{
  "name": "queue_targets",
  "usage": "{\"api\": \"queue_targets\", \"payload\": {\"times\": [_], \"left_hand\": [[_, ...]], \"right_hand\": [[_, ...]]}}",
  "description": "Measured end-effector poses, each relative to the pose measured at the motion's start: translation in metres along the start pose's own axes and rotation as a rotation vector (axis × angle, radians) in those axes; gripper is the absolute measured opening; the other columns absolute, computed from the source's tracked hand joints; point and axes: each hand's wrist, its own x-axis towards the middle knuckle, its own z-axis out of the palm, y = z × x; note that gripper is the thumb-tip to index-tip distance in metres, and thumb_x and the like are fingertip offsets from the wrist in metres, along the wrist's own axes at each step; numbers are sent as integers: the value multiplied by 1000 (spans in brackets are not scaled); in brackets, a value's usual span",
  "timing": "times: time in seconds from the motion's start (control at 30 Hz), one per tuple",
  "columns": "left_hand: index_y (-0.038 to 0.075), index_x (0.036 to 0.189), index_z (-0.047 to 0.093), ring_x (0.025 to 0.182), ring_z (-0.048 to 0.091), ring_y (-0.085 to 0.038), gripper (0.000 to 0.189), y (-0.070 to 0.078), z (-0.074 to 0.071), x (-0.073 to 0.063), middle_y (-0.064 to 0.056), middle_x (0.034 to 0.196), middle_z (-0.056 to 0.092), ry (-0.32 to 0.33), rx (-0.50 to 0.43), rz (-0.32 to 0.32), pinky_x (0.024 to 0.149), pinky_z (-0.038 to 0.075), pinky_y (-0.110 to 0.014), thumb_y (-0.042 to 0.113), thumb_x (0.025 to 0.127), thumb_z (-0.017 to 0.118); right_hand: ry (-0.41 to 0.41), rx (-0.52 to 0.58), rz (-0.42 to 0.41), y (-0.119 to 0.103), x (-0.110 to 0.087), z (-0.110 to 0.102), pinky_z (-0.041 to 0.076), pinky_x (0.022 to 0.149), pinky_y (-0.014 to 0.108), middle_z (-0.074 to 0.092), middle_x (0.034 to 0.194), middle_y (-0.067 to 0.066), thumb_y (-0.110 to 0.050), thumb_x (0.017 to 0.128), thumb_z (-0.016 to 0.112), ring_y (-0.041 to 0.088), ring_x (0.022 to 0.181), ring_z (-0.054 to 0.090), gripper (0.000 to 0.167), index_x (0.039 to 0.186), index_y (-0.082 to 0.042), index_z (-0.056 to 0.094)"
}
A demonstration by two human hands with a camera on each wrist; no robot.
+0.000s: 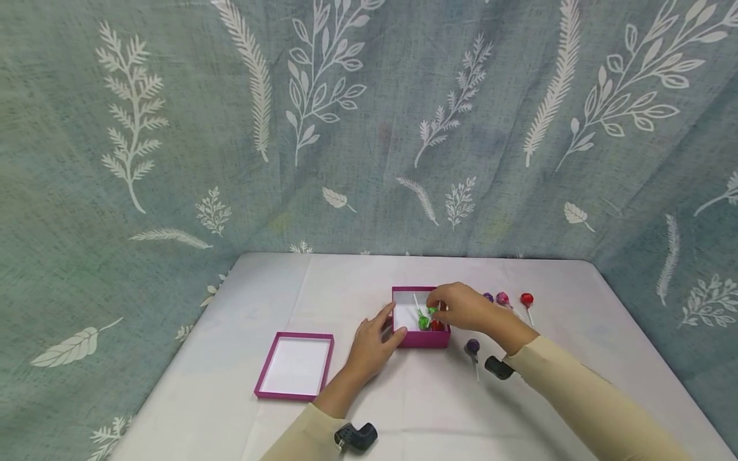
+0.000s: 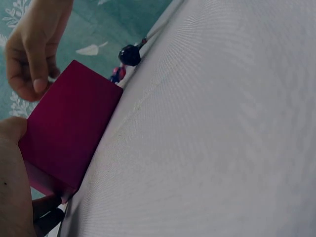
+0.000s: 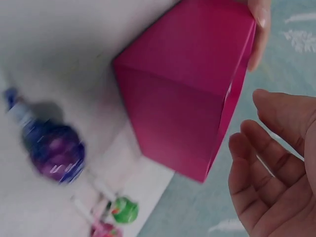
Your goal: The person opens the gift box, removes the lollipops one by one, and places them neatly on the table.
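Observation:
A magenta box [image 1: 423, 339] stands uncovered on the table, with green lollipops [image 1: 423, 322] and a red lollipop [image 1: 437, 326] inside. My left hand [image 1: 370, 349] holds its near left corner, thumb at the front and fingers along the left side. Over the box's right part is my right hand [image 1: 464, 307], fingers pointing down at the lollipops. The right wrist view shows the right hand's thumb [image 3: 284, 113] apart from its loosely bent fingers, with nothing visible between them.
Left of the box lies a magenta-rimmed lid [image 1: 294, 365], its white inside facing up. A purple lollipop [image 1: 473, 346] lies near the right forearm. Farther back are a pink lollipop [image 1: 503, 298], a red-headed lollipop [image 1: 527, 299] and another purple one. Patterned cloth [image 1: 369, 128] hangs behind.

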Motion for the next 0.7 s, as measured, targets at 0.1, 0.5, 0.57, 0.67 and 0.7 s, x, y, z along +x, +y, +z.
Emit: {"api": "queue_targets", "payload": {"times": [0.1, 0.5, 0.57, 0.67, 0.7], "left_hand": [[23, 151, 38, 132, 46, -22, 71, 1, 0, -1, -3, 139, 55, 4, 0, 11, 114, 19, -54, 63, 93, 49], [22, 149, 40, 129, 49, -25, 68, 3, 1, -4, -5, 133, 60, 10, -13, 21, 113, 21, -55, 58, 93, 52], [23, 150, 39, 130, 48, -23, 68, 2, 1, -2, -4, 134, 59, 6, -6, 19, 113, 21, -54, 59, 93, 52], [23, 150, 39, 131, 46, -21, 69, 0, 1, -1, -3, 137, 57, 1, 2, 16, 113, 20, -54, 60, 93, 50], [24, 150, 38, 132, 46, -21, 69, -1, 1, 0, -2, 138, 56, 0, 2, 13, 114, 20, -53, 60, 93, 50]], "right_hand": [[-19, -8, 9, -5, 11, 8, 54, 76, 32, 69, 101, 2, -12, 88, 73, 11, 83, 65, 18, 105, -7, 72], [-77, -147, 51, -10, 30, 31, 52, 85, 36, 70, 105, -2, -11, 81, 76, 15, 96, 64, 25, 106, -11, 73], [-77, -194, 39, -11, 31, 31, 52, 87, 36, 70, 107, -1, -9, 80, 75, 16, 99, 64, 27, 107, -11, 73], [-96, -226, 34, -12, 34, 32, 51, 90, 37, 70, 108, 0, -6, 81, 72, 18, 103, 64, 28, 109, -11, 73], [-108, -228, 38, -12, 36, 33, 51, 91, 37, 70, 109, 1, -5, 82, 71, 19, 104, 63, 29, 110, -11, 73]]}}
